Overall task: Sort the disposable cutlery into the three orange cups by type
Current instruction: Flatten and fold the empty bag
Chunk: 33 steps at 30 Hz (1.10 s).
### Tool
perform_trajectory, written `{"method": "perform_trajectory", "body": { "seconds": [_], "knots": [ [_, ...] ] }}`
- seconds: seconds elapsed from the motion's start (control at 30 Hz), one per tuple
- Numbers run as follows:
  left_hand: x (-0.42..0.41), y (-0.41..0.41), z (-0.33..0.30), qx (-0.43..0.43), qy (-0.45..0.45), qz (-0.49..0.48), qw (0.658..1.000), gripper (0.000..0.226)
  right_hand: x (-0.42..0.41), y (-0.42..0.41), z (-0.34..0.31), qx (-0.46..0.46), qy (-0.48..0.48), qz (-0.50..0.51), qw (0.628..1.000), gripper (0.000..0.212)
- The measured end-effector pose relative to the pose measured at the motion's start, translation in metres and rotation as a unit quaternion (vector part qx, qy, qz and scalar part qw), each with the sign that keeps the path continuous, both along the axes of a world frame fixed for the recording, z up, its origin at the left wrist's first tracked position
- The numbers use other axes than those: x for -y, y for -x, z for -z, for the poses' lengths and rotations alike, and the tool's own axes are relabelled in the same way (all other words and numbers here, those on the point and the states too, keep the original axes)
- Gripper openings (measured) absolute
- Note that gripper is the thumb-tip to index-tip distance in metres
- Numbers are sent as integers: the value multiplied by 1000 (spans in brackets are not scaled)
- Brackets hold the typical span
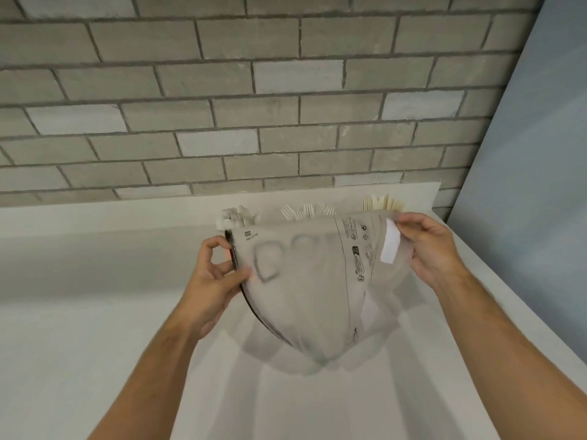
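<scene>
White spoons (236,217), forks (308,211) and cream knives (384,203) are poking up at the far counter edge, sorted; they look light and springy, best taken by the handles. Nearer, left hand (211,281) and right hand (432,246) are pinching a limp, emptied-looking bag (305,281), hiding the cups.
</scene>
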State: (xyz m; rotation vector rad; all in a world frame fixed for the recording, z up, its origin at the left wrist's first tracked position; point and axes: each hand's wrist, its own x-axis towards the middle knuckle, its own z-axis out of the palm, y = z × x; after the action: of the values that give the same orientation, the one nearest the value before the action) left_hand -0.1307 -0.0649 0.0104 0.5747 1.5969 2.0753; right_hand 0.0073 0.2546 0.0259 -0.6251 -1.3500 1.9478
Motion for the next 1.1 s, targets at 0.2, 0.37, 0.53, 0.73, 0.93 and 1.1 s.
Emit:
{"method": "perform_trajectory", "body": {
  "seconds": [0.2,0.37,0.53,0.73,0.93,1.1],
  "knots": [
    [-12,1,3,56,-43,-62,996,35,11,-21,38,112,-21,-205,972,25],
    [4,4,1,7,49,62,997,71,7,-26,41,136,-111,-143,974,38],
    [-1,4,-8,20,43,-13,999,40,17,-30,39,52,-31,-197,979,25],
    [6,2,-8,-41,79,110,990,83,19,-28,33,62,-90,-203,973,60],
    [10,12,-18,-39,55,-42,997,50,0,-26,10,-15,-67,-72,995,54],
    [11,6,-25,-73,78,81,991,99,13,-25,14,-14,-58,-109,992,32]
  ]
}}
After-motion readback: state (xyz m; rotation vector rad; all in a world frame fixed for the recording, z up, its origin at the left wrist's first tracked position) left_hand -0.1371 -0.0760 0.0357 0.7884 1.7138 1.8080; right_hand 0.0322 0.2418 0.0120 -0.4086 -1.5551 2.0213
